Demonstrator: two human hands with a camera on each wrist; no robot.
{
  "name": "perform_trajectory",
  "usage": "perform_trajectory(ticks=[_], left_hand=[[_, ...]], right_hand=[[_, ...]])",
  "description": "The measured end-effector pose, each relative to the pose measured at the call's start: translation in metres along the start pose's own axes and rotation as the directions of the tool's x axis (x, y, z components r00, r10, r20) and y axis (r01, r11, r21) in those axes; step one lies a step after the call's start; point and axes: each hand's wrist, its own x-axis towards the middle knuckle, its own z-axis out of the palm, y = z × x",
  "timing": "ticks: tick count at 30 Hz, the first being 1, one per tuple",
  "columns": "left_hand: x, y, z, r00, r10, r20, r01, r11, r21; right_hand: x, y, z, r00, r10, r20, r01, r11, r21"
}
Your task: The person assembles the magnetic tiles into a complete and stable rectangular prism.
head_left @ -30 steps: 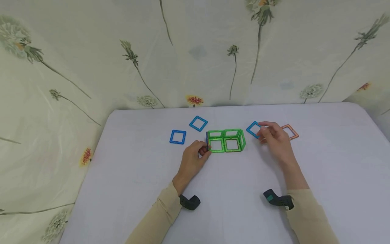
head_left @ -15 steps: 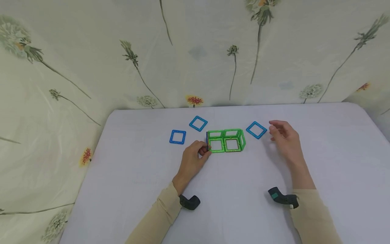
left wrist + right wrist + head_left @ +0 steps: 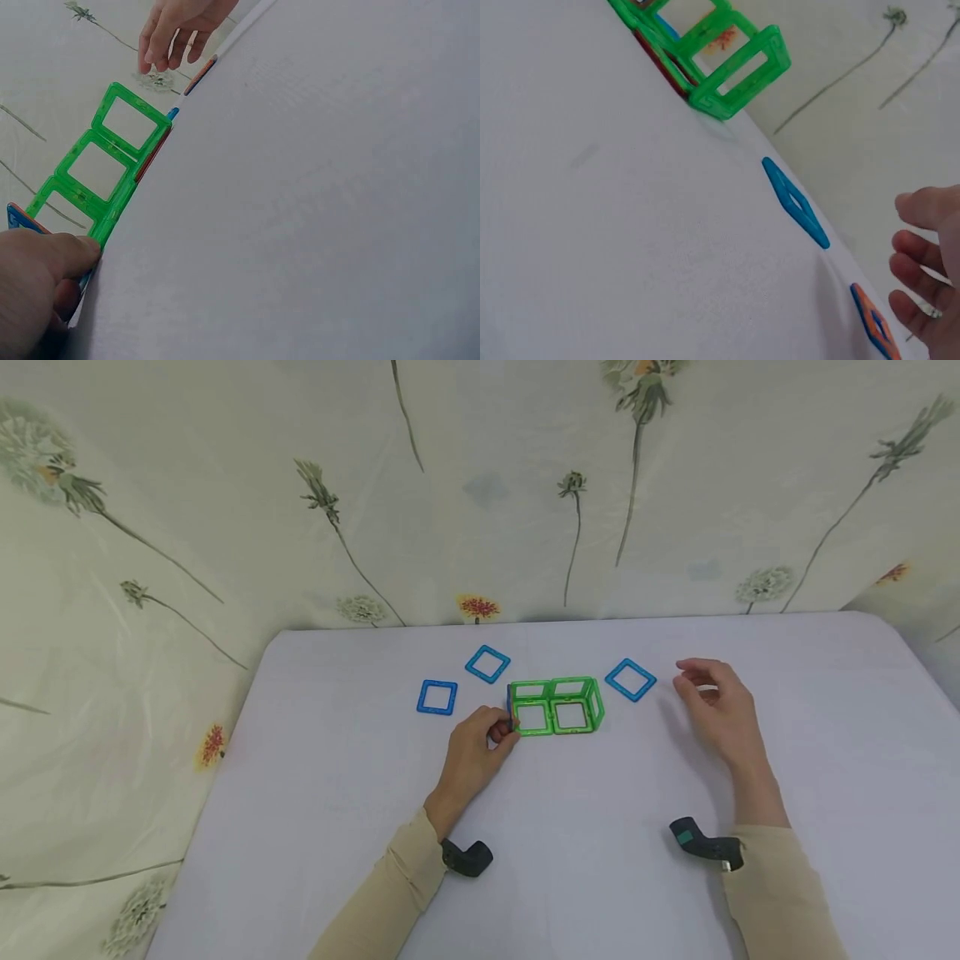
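Observation:
A green open-frame structure of square magnetic tiles (image 3: 552,718) stands mid-table, two squares wide with an upright back and right end. At its left end a blue magnetic tile (image 3: 510,697) stands upright. My left hand (image 3: 472,752) pinches that blue tile at the near left corner; in the left wrist view the thumb (image 3: 75,251) covers part of it. My right hand (image 3: 716,710) hovers off to the right, fingers loosely bent, holding nothing. Beneath it, hidden in the head view, lies an orange magnetic tile (image 3: 864,307). A loose blue tile (image 3: 621,689) lies between structure and right hand.
Two more blue tiles lie flat left of the structure: one nearer the left (image 3: 437,682) and one farther back (image 3: 478,675). The white tabletop (image 3: 585,843) ends at a flower-patterned cloth backdrop (image 3: 480,543).
My right hand has moved right, away from the loose blue tile to over the orange tile, which it now hides in the head view. The left hand stays in place.

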Motion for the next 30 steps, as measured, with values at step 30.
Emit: perform_trajectory(ticks=[30], left_hand=[[-0.001,0.001,0.0,1.0,-0.002,-0.002,0.002,1.0,-0.006]], right_hand=[[0.001,0.034,-0.015,0.999,-0.024,-0.032,0.019,0.991,-0.129]])
